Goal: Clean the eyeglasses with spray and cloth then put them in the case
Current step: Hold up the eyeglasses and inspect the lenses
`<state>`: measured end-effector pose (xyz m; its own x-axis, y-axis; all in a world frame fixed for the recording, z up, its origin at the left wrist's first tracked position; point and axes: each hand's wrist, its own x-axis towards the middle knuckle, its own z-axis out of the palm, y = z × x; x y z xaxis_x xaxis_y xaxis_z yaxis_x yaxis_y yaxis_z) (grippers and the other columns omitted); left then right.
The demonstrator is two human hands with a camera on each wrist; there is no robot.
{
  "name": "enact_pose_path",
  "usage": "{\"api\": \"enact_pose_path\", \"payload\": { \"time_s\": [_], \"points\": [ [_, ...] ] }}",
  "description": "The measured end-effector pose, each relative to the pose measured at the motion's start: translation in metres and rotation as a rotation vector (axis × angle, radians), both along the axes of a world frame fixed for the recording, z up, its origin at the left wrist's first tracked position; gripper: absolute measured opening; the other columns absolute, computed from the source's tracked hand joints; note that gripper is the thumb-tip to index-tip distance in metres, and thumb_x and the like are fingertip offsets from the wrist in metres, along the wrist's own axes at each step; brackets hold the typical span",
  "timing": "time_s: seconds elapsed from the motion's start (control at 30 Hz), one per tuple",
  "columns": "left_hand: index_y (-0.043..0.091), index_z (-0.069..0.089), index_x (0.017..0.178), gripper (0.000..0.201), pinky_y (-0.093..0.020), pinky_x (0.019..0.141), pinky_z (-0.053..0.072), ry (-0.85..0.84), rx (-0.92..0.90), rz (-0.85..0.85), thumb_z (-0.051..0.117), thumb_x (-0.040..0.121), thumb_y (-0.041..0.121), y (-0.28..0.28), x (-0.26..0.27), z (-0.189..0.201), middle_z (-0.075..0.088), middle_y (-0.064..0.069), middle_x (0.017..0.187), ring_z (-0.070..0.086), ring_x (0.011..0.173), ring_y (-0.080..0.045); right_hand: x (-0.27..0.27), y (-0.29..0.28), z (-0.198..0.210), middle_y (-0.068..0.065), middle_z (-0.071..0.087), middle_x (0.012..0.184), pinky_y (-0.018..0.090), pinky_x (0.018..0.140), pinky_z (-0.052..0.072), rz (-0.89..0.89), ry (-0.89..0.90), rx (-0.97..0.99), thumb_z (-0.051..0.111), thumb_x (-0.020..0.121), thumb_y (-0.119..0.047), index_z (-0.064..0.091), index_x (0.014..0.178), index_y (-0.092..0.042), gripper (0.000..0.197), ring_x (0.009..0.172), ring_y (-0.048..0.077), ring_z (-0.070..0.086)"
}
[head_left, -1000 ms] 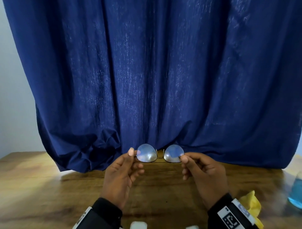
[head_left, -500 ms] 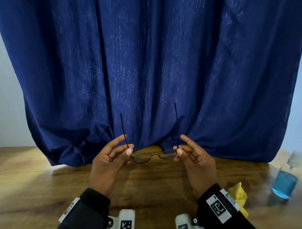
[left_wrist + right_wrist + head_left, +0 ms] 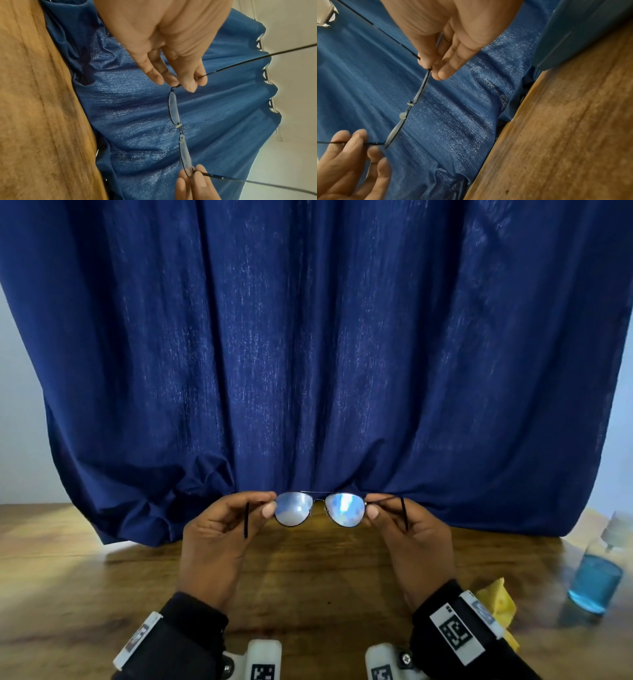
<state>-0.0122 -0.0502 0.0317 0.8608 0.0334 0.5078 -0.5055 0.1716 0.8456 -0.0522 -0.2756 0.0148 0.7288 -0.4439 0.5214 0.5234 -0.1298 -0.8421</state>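
Note:
Thin-framed eyeglasses (image 3: pixel 319 508) are held up in the air over the wooden table (image 3: pixel 308 583), lenses upright and facing me, arms unfolded toward me. My left hand (image 3: pixel 239 515) pinches the left hinge end between thumb and fingers; my right hand (image 3: pixel 394 517) pinches the right hinge end the same way. In the left wrist view the eyeglasses (image 3: pixel 180 129) show edge-on below my left hand (image 3: pixel 187 81). The right wrist view shows the eyeglasses (image 3: pixel 412 102) edge-on under my right hand (image 3: pixel 433 69). A spray bottle (image 3: pixel 597 573) of blue liquid stands at the right. A yellow cloth (image 3: pixel 498 604) lies beside my right wrist. No case is in view.
A dark blue curtain (image 3: pixel 318 354) hangs right behind the table and bunches on its far edge. The spray bottle stands close to the table's right edge. Pale wall shows at both sides of the curtain.
Half a second ago the glasses lay flat with their arms pointing up. Now they are tipped back so the lenses stand upright facing me, arms toward me. Both hands kept their pinch.

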Motion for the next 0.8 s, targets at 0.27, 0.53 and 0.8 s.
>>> {"api": "enact_pose_path", "payload": {
  "time_s": [0.27,0.53,0.8],
  "points": [
    [0.015,0.077,0.096,0.019,-0.015,0.083,0.059,0.065,-0.015,-0.011,0.076,0.078,0.012,0.000,-0.001,0.001,0.081,0.001,0.099,0.075,0.095,-0.008,0.002,-0.001,-0.004,-0.005,0.080,0.092,0.020,0.076,0.059,-0.010,0.089,0.033,0.073,0.088,-0.009,0.076,0.098,-0.020,0.015,0.086,0.010,0.076],
    [0.015,0.074,0.110,0.034,-0.025,0.070,0.059,0.229,-0.055,-0.003,0.079,0.076,0.021,0.003,0.005,-0.004,0.080,-0.011,0.096,0.072,0.083,-0.016,0.001,0.005,0.001,0.005,0.066,0.070,0.029,0.064,0.060,0.188,0.200,0.149,0.063,0.094,-0.001,0.068,0.114,-0.023,0.030,0.063,0.014,0.065],
    [-0.001,0.073,0.078,0.013,-0.018,0.043,0.051,0.616,0.326,-0.016,0.073,0.090,0.006,0.014,0.026,-0.039,0.067,-0.008,0.056,0.058,0.044,-0.010,0.002,0.007,-0.015,0.013,0.062,0.072,0.032,0.052,0.055,0.231,0.637,-0.003,0.063,0.096,-0.009,0.071,0.098,0.010,0.021,0.060,0.019,0.057]
  ]
}}
